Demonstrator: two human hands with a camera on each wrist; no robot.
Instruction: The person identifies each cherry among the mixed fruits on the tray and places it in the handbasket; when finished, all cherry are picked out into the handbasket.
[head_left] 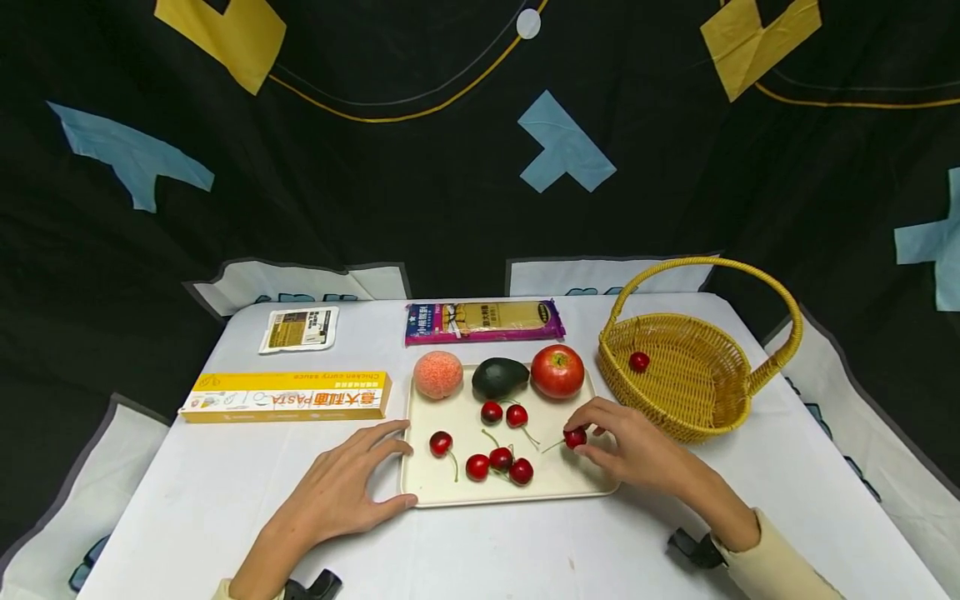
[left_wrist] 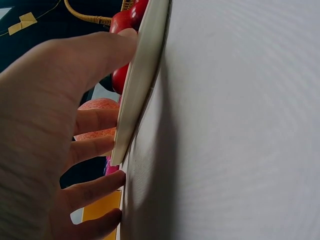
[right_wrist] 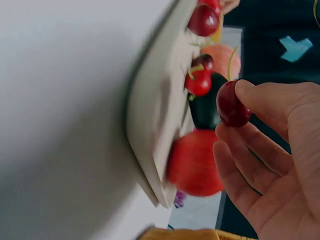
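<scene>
My right hand (head_left: pixel 630 442) pinches a dark red cherry (right_wrist: pixel 233 105) between thumb and fingertips, its green stem sticking out, above the right side of a cream tray (head_left: pixel 450 493). At the tray's left edge rests my left hand (head_left: pixel 341 483), fingers spread and fairly straight, with the thumb against the rim in the left wrist view. Several cherries (head_left: pixel 477 467) with stems lie on the tray. Along its back sit a pinkish-orange peach-like fruit (head_left: pixel 438 375), a dark avocado (head_left: pixel 499 378) and a red apple (head_left: pixel 557 372). One cherry (head_left: pixel 639 362) lies inside the yellow wicker basket (head_left: pixel 693 425).
The basket's tall arched handle (head_left: pixel 705 261) rises right of the tray. Behind the tray lies a purple pasta packet (head_left: pixel 484 322). On the left are a yellow pasta box (head_left: pixel 287 397) and a small white sachet (head_left: pixel 299 330). A black curtain (head_left: pixel 420 192) hangs behind the white table.
</scene>
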